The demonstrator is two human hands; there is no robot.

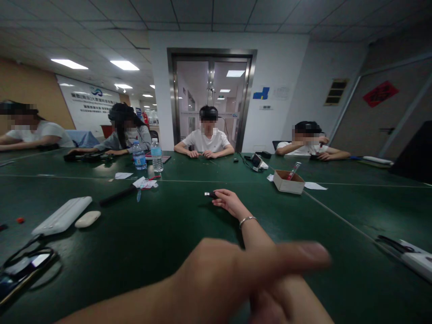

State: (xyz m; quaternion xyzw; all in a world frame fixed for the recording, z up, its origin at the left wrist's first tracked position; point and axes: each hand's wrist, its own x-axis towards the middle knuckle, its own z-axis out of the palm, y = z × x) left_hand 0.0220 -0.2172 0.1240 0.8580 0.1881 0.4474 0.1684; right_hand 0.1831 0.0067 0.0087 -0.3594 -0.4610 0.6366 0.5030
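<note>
Black USB-like stick (212, 195) we are pinching in our right hand (230, 202) — gripped, joined to nothing — while our blurred left hand (216, 270) is hiding whether it's holding anything.

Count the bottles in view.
2: the left bottle and the right bottle stand side by side toward the far side of the table, left of the picture's centre. Others could be hidden behind things.

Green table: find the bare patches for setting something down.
Bare: the table between the oval case and the right hand with its small stick; also right of that arm, nearer than the open box. Crowded: the left edge, with pouch and phone, and around the bottles.
</note>
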